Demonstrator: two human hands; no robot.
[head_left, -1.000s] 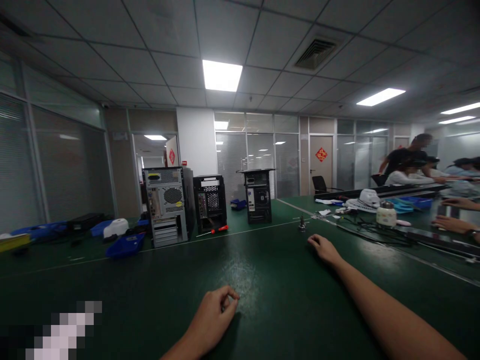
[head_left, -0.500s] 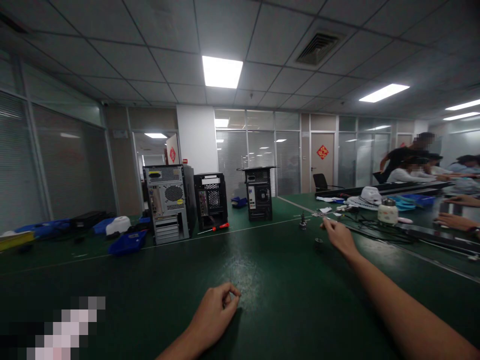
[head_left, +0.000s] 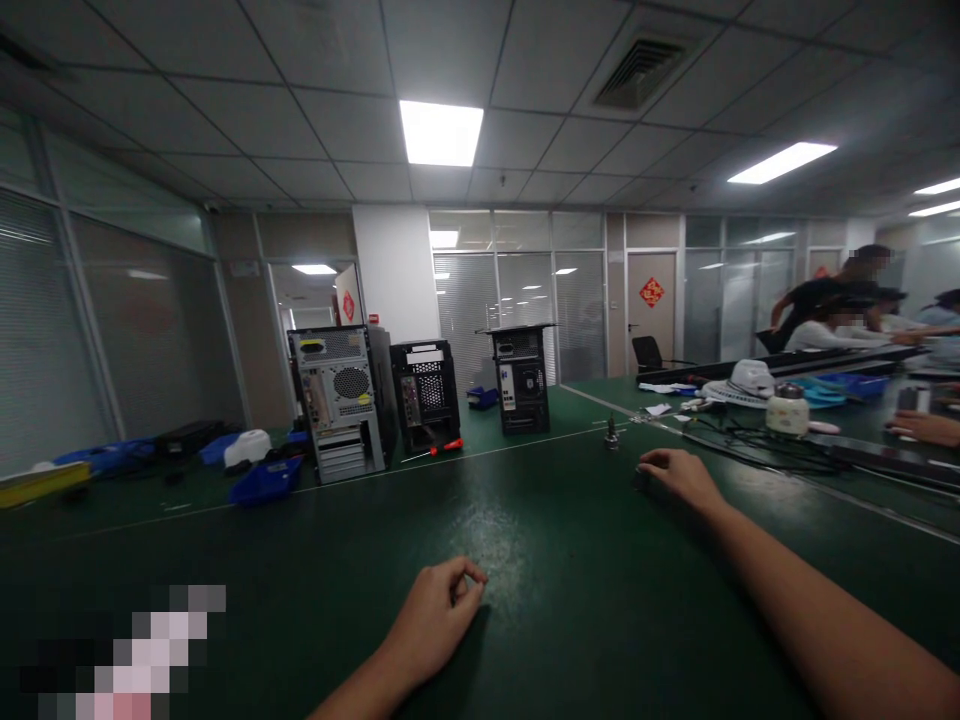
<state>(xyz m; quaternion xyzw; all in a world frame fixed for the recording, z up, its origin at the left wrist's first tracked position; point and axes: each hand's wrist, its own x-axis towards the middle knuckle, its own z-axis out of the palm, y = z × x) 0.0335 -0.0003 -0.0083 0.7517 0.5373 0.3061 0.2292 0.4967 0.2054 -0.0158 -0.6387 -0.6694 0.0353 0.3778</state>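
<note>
My left hand (head_left: 439,610) rests low on the green table (head_left: 525,560), thumb and forefinger pinched together; what they hold, if anything, is hidden. My right hand (head_left: 679,474) is stretched out far to the right, palm down. Its fingers are curled onto a small dark part (head_left: 640,479) lying on the table. A small upright metal piece (head_left: 612,433) stands just beyond that hand.
Three open computer cases (head_left: 341,400) (head_left: 425,393) (head_left: 521,390) stand across the table's far side, a red-handled screwdriver (head_left: 439,449) beside them. Blue trays (head_left: 262,480) lie at the left. At the right are cables, a white cap (head_left: 746,380) and a white jar (head_left: 786,410); other people sit there.
My right hand reached up toward the metal piece half a second ago, then came back down onto the small dark part. My left hand stayed put. The view tilted slightly.
</note>
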